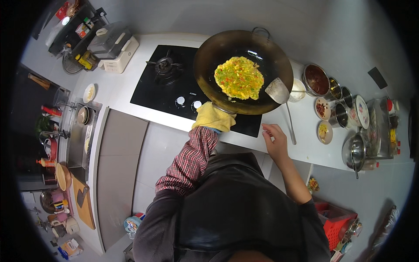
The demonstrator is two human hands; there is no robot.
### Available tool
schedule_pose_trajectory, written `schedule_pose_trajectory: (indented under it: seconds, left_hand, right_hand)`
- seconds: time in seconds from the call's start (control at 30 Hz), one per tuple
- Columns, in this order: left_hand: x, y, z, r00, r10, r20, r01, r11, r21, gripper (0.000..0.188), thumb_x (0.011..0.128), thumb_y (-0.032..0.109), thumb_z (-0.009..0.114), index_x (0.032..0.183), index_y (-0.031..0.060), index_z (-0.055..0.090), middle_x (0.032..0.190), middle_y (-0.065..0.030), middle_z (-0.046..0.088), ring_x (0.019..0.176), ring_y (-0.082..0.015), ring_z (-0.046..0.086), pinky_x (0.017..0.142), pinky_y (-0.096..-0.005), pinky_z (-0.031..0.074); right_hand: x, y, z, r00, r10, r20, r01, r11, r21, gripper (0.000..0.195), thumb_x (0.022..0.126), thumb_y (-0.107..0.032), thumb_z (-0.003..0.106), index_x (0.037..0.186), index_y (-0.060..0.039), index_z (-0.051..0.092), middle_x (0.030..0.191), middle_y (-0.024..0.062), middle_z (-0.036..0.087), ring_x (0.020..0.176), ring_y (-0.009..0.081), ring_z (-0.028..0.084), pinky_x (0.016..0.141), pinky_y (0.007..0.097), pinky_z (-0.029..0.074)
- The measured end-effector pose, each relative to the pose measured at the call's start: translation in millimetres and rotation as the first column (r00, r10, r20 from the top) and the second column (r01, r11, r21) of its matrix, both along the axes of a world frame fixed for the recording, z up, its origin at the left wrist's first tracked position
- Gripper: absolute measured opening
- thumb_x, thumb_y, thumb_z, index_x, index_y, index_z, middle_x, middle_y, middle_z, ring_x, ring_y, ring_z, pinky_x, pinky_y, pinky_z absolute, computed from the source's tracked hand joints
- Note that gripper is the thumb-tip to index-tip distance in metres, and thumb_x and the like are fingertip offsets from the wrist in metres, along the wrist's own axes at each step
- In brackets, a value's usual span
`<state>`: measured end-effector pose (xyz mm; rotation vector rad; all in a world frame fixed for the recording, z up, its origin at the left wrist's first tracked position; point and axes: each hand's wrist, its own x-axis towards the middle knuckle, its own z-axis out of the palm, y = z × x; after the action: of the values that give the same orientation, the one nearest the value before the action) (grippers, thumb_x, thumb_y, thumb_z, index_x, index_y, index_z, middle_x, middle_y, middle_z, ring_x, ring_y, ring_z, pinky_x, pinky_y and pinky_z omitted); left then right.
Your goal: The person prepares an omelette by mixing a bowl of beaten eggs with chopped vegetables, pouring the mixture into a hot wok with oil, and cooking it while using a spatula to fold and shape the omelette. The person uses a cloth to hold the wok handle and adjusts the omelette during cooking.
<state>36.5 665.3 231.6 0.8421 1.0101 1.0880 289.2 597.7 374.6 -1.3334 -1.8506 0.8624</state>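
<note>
A large wok [209, 62] tilts over the right side of the black gas hob [147, 88]. In it lies a flat yellow omelette [239, 78] flecked with green and red bits. My left hand [212, 122], covered by a yellow cloth [209, 113], grips the wok's near ear handle; the cloth hides my fingers. A checked sleeve cover [193, 157] wraps that forearm. My right hand [276, 140] holds nothing, its fingers loosely bent above the counter's front edge. Nearby, a wok spatula [277, 91] leans with its blade over the wok's right rim and its handle toward me.
To the right stand a white bowl [298, 90], a pot of dark red sauce [316, 80], small bowls of chopped ingredients [322, 109] and a metal strainer [353, 152]. A bare burner [165, 67] is at left. Farther left are a sink [77, 140] and a cleaver [81, 196] on a cutting board [86, 213].
</note>
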Motion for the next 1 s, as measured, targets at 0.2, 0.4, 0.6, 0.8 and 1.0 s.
schedule_pose_trajectory:
  seconds: [0.2,0.4,0.6,0.8,1.0]
  left_hand:
    - [-3.8,-43.2,116.6,0.867,-0.376,0.326,0.311,0.921,0.233,0.037,0.091,0.028,0.045,0.108,-0.0058,0.044,0.098,-0.0147,0.052,0.076,-0.0231,0.052,0.053,-0.0292,0.043]
    - [7.1,-97.1,132.5,0.654,0.060,0.754,0.121,0.976,-0.182,0.042,0.095,0.024,0.042,0.131,0.0026,0.036,0.127,-0.0160,0.046,0.114,-0.0286,0.050,0.096,-0.0408,0.043]
    - [-20.1,-174.1,76.3,0.684,0.355,0.637,-0.075,0.903,-0.422,0.045,0.094,0.016,0.037,0.131,-0.0087,0.034,0.128,-0.0240,0.047,0.116,-0.0321,0.050,0.101,-0.0426,0.040]
    - [-16.2,-196.0,54.4,0.657,0.743,0.132,-0.580,0.609,-0.541,0.053,0.086,0.027,0.054,0.124,-0.0067,0.040,0.112,-0.0233,0.053,0.098,-0.0333,0.057,0.086,-0.0410,0.048]
    - [-13.3,-198.4,115.7,0.351,0.036,-0.936,0.045,0.997,0.056,0.022,0.068,0.024,0.075,0.073,0.0035,0.068,0.120,-0.0146,0.050,0.116,-0.0366,0.043,0.100,-0.0416,0.032]
  right_hand:
    - [-33.8,19.2,-47.0,0.993,0.072,-0.094,-0.083,0.989,-0.121,0.041,0.082,-0.015,0.065,0.116,0.0046,0.053,0.105,0.0152,0.057,0.099,0.0230,0.056,0.082,0.0323,0.046]
    - [-57.2,31.8,-31.3,0.757,0.150,-0.636,-0.571,0.626,-0.531,0.060,0.083,-0.006,0.060,0.135,0.0017,0.031,0.112,0.0146,0.056,0.104,0.0170,0.054,0.086,0.0290,0.043]
    - [-32.7,37.9,-30.4,0.869,0.417,-0.265,-0.457,0.882,-0.111,0.039,0.080,0.004,0.057,0.119,-0.0038,0.052,0.091,0.0078,0.057,0.085,0.0194,0.056,0.077,0.0269,0.043]
    - [-39.2,29.4,3.6,0.830,0.511,0.224,-0.558,0.763,0.327,0.013,0.073,-0.009,0.067,0.082,-0.0070,0.058,0.079,0.0088,0.048,0.078,0.0265,0.050,0.069,0.0376,0.040]
    - [-80.7,38.3,55.4,0.756,0.606,0.248,-0.653,0.676,0.341,0.013,0.073,-0.012,0.068,0.079,-0.0060,0.057,0.086,0.0092,0.046,0.084,0.0269,0.048,0.072,0.0375,0.041]
